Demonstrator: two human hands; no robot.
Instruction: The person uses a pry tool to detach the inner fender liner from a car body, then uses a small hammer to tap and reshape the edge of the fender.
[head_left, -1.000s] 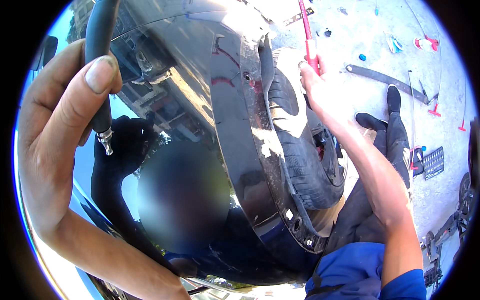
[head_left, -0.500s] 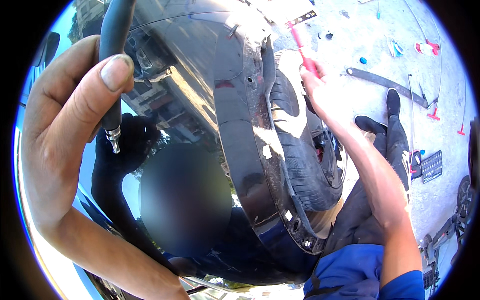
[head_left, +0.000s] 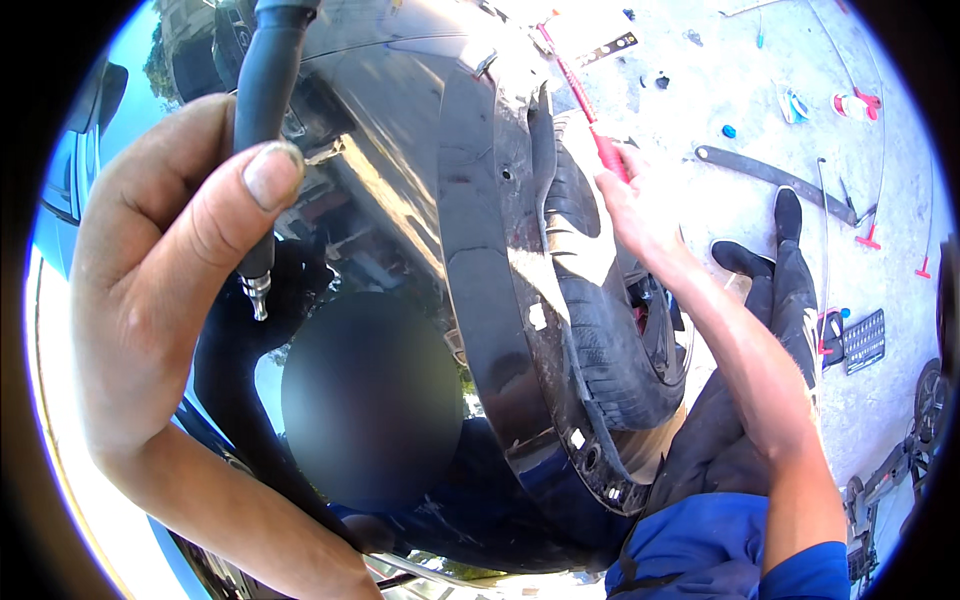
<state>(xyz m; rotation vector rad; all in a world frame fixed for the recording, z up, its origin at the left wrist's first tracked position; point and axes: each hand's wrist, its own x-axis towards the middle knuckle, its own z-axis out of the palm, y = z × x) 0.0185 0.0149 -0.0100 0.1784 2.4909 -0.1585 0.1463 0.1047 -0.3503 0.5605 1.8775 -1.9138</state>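
My left hand [head_left: 150, 270] is closed, thumb and fingers round a dark grey rod-shaped tool [head_left: 268, 90] with a small silver tip [head_left: 258, 298] pointing down. Its upper end runs out of the picture. Behind it is the glossy dark car panel [head_left: 385, 140], full of reflections. On the right, beside the tyre [head_left: 615, 340], my right hand [head_left: 640, 205] grips the red handle of a thin red rod tool [head_left: 577, 90]. The rod slants up and left toward the top of the wheel arch [head_left: 520, 210]; glare makes its far end hard to read.
On the pale ground to the right lie a long dark flat bar [head_left: 775, 178], several rods with red T-handles [head_left: 868, 240], a blue cap [head_left: 729, 131] and a dark case of small bits [head_left: 865, 342]. A scooter-like thing [head_left: 895, 460] stands at lower right. My shoes [head_left: 743, 258] are beside the wheel.
My left hand and the grey tool have shifted right and slightly down. My right hand has dropped a little, and the red rod's far end now lies farther up and left.
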